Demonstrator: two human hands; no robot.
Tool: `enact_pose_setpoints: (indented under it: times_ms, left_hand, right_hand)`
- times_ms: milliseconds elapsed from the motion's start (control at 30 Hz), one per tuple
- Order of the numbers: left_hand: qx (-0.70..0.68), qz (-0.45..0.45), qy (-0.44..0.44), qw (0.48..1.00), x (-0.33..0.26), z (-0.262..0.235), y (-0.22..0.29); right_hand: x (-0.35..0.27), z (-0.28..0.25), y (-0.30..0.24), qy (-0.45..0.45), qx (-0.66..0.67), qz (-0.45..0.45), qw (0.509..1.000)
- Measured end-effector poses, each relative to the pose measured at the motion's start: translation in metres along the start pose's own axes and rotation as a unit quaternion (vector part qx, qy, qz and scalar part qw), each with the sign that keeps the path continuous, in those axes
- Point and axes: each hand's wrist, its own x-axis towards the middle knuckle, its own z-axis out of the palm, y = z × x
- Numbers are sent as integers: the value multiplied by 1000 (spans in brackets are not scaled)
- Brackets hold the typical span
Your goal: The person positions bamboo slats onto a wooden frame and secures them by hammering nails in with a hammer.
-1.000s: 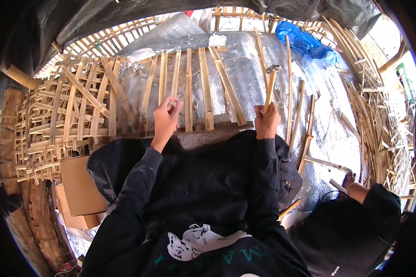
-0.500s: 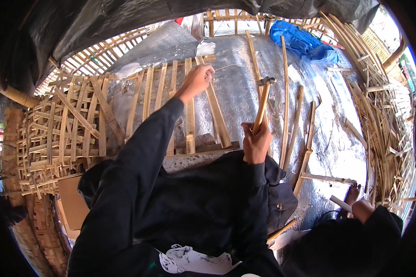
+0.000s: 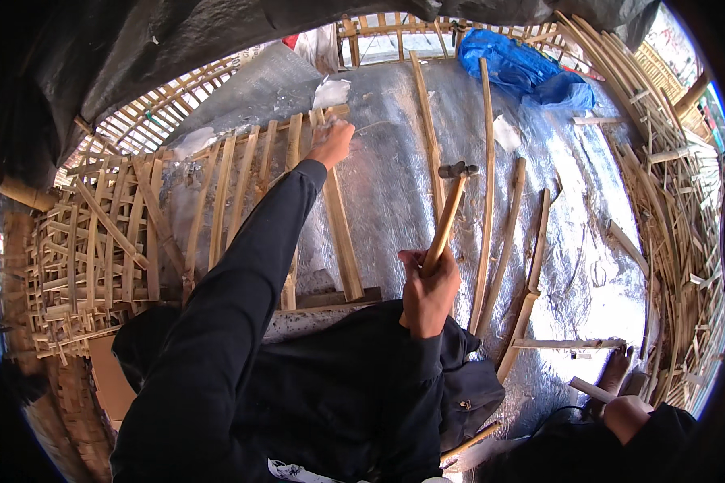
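Right hand (image 3: 429,294), in front of the torso, closed around the wooden handle of a hammer (image 3: 446,217), with the dark metal head raised beyond the fist, pointing away from the body. Left hand (image 3: 332,142), arm at long reach, with fingers curled to a nearly closed form at the far end of a bamboo slat (image 3: 343,233); impossible to tell from this angle any small object within the grasp, or firm contact with the slat. Slat slightly slanted, with its near end at a dark beam (image 3: 322,301) just beyond the lap and its far end by a short crosspiece (image 3: 340,109). To the left, further slats (image 3: 221,201) side by side, partly hidden by the left sleeve, then a bamboo lattice (image 3: 97,258). To the right, loose sticks (image 3: 489,177) on a silvery sheet (image 3: 379,193), a crumpled blue tarpaulin (image 3: 524,71) at the far edge, and heaped bamboo strips (image 3: 677,282). At lower right, a second person (image 3: 623,419) in dark clothing, partly in view.
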Motion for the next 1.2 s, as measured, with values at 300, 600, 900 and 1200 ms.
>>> enact_pose_setpoints:
  times_ms: [300,600,900,1200]
  left_hand:
    - [32,21,-5,999,-6,12,-55]
    - [-325,25,-15,945,-108,-177,27]
    - [-577,-178,-39,796,-318,-251,31]
    - [-498,-48,12,866,-321,-238,62]
  right_hand:
    - [-8,9,-8,-49,12,11,999]
    - [9,-3,9,-48,10,0,999]
    - [4,2,11,-103,10,-30,994]
    - [-1,8,11,-158,-28,-27,987]
